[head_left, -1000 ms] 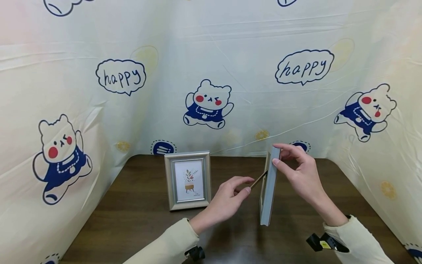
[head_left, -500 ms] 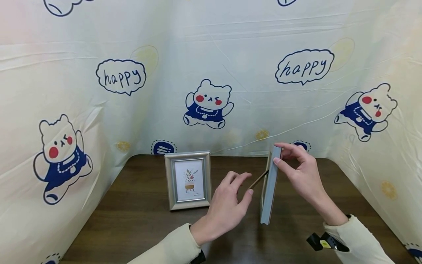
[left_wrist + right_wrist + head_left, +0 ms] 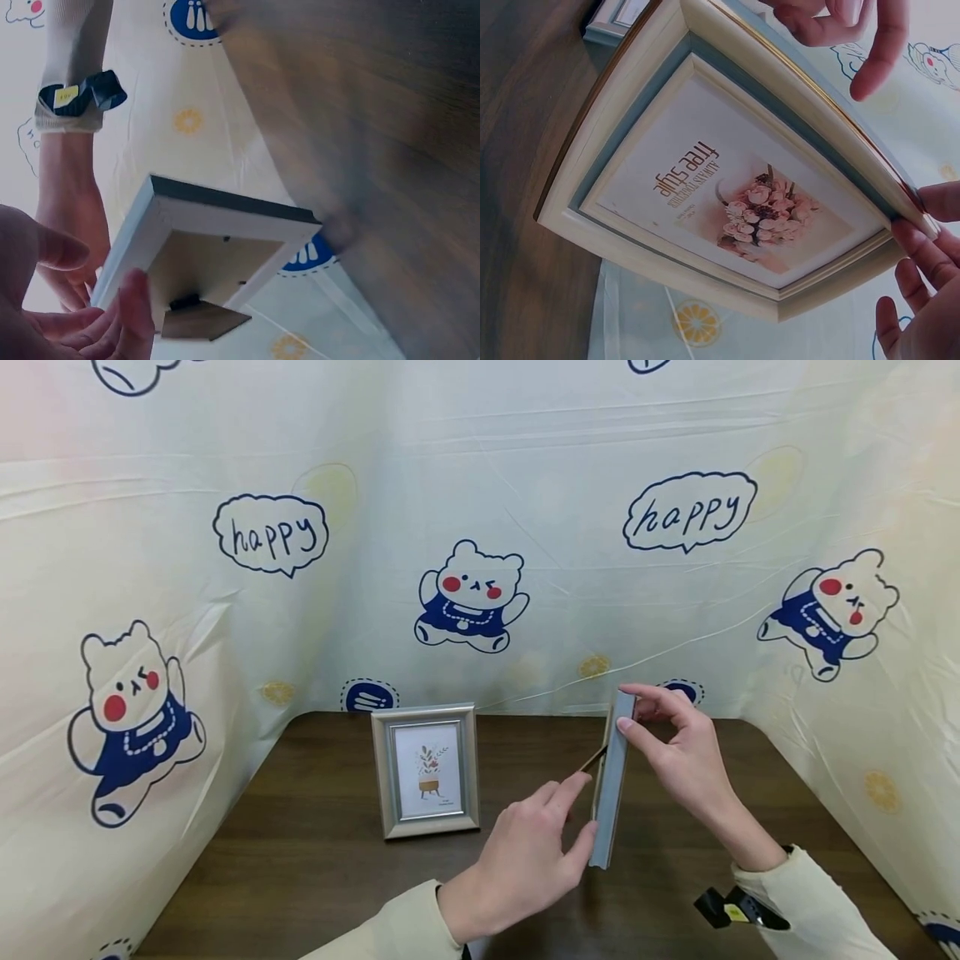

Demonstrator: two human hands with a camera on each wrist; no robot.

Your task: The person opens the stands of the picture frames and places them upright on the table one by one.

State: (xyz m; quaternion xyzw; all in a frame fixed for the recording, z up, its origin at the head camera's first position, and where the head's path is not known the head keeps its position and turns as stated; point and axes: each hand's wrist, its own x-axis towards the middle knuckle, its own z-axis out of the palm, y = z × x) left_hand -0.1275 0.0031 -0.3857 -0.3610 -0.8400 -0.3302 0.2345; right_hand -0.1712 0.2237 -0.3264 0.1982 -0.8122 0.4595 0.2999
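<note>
My right hand [image 3: 686, 760] pinches the top near corner of a picture frame [image 3: 614, 785], held upright and edge-on in the head view. The right wrist view shows its cream-and-blue front with a pink flower print [image 3: 761, 217]. On its back, a brown support leg [image 3: 204, 322] is folded outward. My left hand [image 3: 528, 860] is beside the frame's lower near edge, fingers loosely bent and thumb close to that edge; whether it touches is hard to tell. In the right wrist view the left fingers [image 3: 891, 45] appear apart from the frame.
Left of the hands, a second picture frame [image 3: 382, 777] stands on the dark wooden table [image 3: 300, 868], showing a potted-plant print. Pale fabric [image 3: 570, 527] with cartoon bears hangs round the back and sides. A dark band [image 3: 742, 910] sits on the right sleeve.
My left fingers pinched the support leg, then released it and spread. The left hand has since moved right and lower toward the frame's near edge. The right hand keeps its hold.
</note>
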